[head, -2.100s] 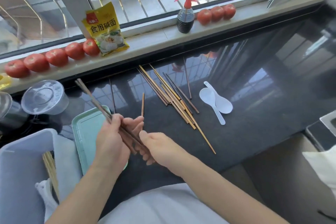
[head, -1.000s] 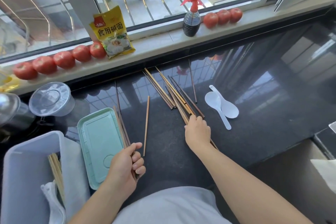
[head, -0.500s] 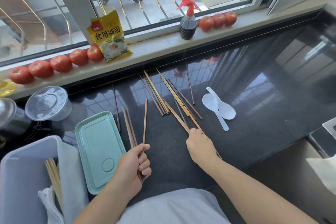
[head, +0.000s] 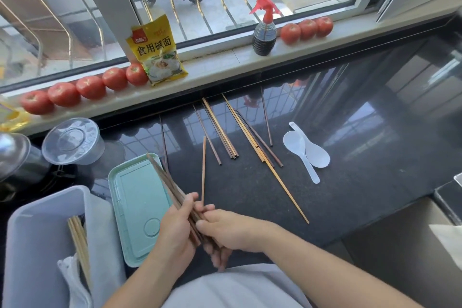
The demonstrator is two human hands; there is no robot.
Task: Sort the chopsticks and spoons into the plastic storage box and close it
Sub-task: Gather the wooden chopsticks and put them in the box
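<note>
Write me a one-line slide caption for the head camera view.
Both hands, left hand and right hand, grip a bundle of dark chopsticks above the green lid; two white spoons wait.

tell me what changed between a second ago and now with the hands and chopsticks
The right hand left the loose chopsticks on the counter and came back to the left hand; both now grip the dark chopstick bundle, which is raised and slants over the green lid. The white spoons, the lid and the storage box lie as before.
</note>
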